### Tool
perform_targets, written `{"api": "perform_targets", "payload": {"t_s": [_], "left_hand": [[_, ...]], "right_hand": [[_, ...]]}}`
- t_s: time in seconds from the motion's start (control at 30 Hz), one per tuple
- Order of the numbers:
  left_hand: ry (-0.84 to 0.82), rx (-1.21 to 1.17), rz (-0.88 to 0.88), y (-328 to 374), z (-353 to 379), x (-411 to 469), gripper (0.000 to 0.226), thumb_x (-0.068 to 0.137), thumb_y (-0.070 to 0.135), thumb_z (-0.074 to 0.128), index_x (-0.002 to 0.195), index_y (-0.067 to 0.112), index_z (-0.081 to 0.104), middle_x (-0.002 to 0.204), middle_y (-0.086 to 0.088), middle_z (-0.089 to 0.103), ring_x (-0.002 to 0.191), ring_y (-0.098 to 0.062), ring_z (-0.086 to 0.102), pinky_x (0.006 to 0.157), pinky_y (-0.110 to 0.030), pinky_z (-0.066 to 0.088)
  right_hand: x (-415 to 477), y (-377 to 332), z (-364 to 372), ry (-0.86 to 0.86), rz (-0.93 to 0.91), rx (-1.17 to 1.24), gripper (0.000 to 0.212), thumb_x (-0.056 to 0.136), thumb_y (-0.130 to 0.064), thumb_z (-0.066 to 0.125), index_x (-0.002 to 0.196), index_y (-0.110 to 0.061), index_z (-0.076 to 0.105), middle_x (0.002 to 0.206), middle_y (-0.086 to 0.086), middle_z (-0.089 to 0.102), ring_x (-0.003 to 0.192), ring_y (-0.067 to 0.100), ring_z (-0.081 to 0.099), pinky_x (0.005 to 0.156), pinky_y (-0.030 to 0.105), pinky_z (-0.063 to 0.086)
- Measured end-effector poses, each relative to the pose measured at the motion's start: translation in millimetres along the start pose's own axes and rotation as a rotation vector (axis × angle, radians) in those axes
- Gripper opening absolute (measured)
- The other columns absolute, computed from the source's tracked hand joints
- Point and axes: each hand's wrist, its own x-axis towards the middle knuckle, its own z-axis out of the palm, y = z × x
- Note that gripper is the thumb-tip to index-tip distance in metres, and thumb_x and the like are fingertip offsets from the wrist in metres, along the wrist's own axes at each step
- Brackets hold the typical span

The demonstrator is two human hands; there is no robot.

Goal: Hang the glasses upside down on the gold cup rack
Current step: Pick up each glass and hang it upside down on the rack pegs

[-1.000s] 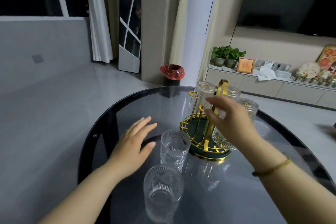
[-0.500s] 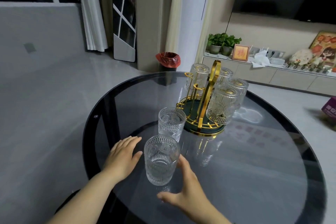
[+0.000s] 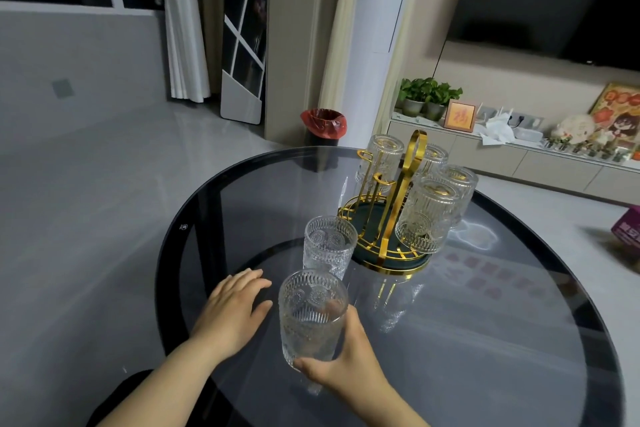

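Observation:
The gold cup rack (image 3: 388, 218) stands on a dark green base toward the far side of the round glass table (image 3: 485, 340). Several embossed clear glasses hang upside down on its pegs, the nearest (image 3: 427, 215) on the right side. Two glasses stand upright in front of the rack. My right hand (image 3: 346, 362) is wrapped around the lower part of the near glass (image 3: 311, 315). The far upright glass (image 3: 329, 246) stands free beside the rack's base. My left hand (image 3: 232, 312) lies flat on the table, fingers apart, just left of the held glass.
A red-lined bin (image 3: 323, 126) sits on the floor beyond the table. A low cabinet with potted plants (image 3: 427, 97) and small ornaments runs along the right wall. A purple box (image 3: 627, 229) lies at the right edge. The table's dark rim (image 3: 162, 270) curves close to my left hand.
My right hand left the rack, came back toward me and closed around the near upright glass. My left hand slid back along the table.

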Motion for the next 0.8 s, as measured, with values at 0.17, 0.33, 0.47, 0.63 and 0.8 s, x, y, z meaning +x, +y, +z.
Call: {"api": "perform_targets", "payload": {"t_s": [0.17,0.33,0.47,0.63,0.8], "left_hand": [[0.015,-0.102,-0.021,3,-5,1,0.037,0.091,0.030,0.042,0.127,0.023,0.040,0.144,0.005,0.034,0.135,-0.011,0.023,0.112,-0.027,0.012],[0.074,-0.297,-0.013,16,-19,7,0.033,0.090,0.019,0.046,0.123,0.017,0.046,0.139,0.000,0.042,0.129,-0.016,0.034,0.106,-0.026,0.022],[0.107,-0.369,0.033,34,-30,24,0.037,0.089,0.017,0.046,0.126,0.017,0.043,0.140,0.000,0.040,0.130,-0.015,0.033,0.108,-0.027,0.022],[0.116,-0.511,0.048,55,-30,36,0.054,0.085,0.022,0.054,0.133,0.023,0.030,0.144,0.001,0.032,0.130,-0.013,0.031,0.104,-0.024,0.022],[0.063,-0.580,-0.005,69,-24,46,0.089,0.068,0.039,0.071,0.137,0.031,0.015,0.149,0.003,0.022,0.134,-0.016,0.026,0.106,-0.034,0.027]], "right_hand": [[-1,-1,-25,-0.016,0.011,0.155,0.062,0.044,-0.028,0.074,0.096,-0.035,0.042,0.102,-0.009,0.059,0.092,-0.010,0.055,0.071,0.003,0.042],[0,-28,-81,0.108,-0.103,0.130,0.055,0.049,-0.019,0.075,0.095,-0.032,0.048,0.101,-0.013,0.058,0.091,-0.013,0.055,0.074,0.001,0.039],[11,-63,-139,0.183,-0.195,-0.032,0.068,0.051,-0.016,0.082,0.103,-0.031,0.039,0.097,-0.024,0.047,0.082,-0.026,0.049,0.069,-0.008,0.034],[39,-110,-185,0.174,-0.185,-0.277,0.076,0.042,-0.039,0.074,0.107,-0.021,0.038,0.093,-0.015,0.046,0.080,0.003,0.052,0.062,0.006,0.046],[78,-143,-197,0.144,-0.202,-0.621,0.071,0.055,-0.030,0.077,0.112,-0.019,0.035,0.111,0.003,0.048,0.092,0.015,0.046,0.072,0.022,0.041]]}}
